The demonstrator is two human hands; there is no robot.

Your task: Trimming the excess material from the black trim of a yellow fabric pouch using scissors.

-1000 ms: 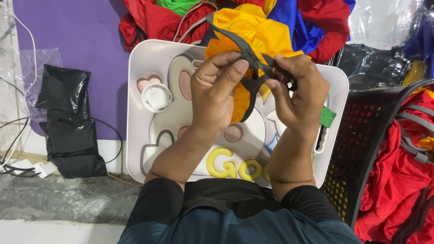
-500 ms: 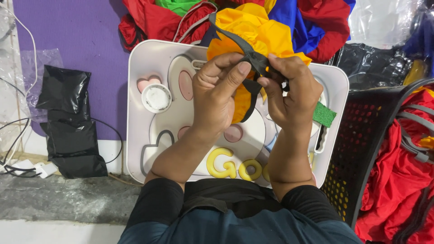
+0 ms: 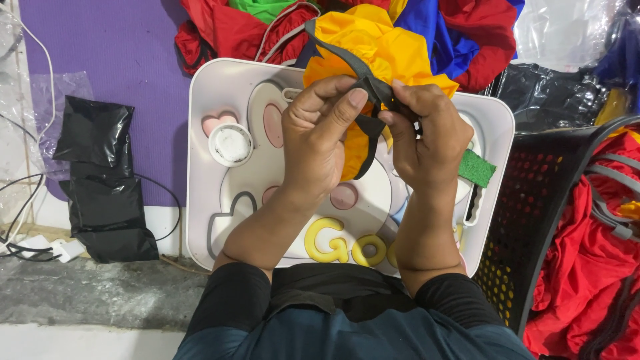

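My left hand (image 3: 319,143) and my right hand (image 3: 427,137) meet over a white lap tray (image 3: 200,167) with a rabbit picture. Both pinch a dark grey strap (image 3: 363,80) that runs up over a bundle of yellow fabric (image 3: 373,47). Thumb and forefinger of each hand are closed on the strap where it folds, between the two hands. A loop of the strap hangs down under my fingers, in front of the yellow fabric. A small green piece (image 3: 477,168) pokes out beside my right wrist.
Red, blue and green fabric (image 3: 467,33) is heaped beyond the tray. A black mesh basket (image 3: 533,220) stands at the right with red fabric (image 3: 587,267) past it. A black plastic bag (image 3: 100,180) and cables (image 3: 27,227) lie at the left on a purple mat (image 3: 100,40).
My hands have drawn closer together and risen slightly along the strap. The strap loop below my fingers is shorter and tighter than one second ago.
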